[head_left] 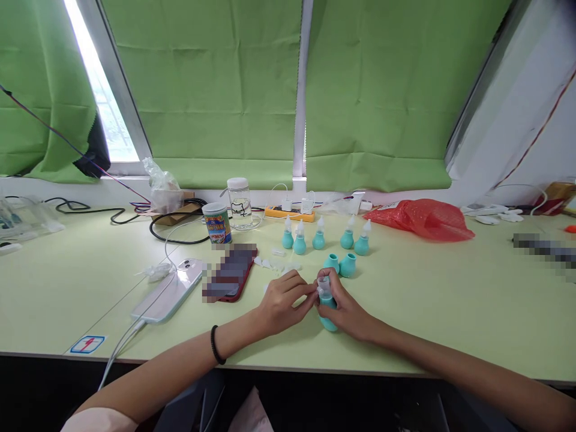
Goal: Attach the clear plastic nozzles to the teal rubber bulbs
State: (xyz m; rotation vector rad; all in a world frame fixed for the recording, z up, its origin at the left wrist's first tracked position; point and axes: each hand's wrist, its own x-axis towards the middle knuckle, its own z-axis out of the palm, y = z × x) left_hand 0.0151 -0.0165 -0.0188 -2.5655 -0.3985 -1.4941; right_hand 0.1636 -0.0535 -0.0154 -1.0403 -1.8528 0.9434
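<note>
My right hand [342,307] is wrapped round a teal squeeze bulb [330,324] with a clear plastic collar [323,284] at its top, held nearly upright near the table's front edge. The thumb and fingertips of my left hand [288,302] are pinched together at the side of that collar; a small whitish bit shows there, too small to name. Just behind stand two teal bulbs with open mouths, one of them the right bulb [348,266]. Farther back, several teal bulbs with clear pointed tips [299,240] stand upright. Small translucent plastic pieces [288,267] lie left of them.
Left of my hands lie a dark-screened phone [231,273] in a red case and a pale phone [168,291] with a white cable. A printed tub [217,223], a lidded jar [240,204], an orange power strip [288,213] and a red plastic bag [418,219] line the back.
</note>
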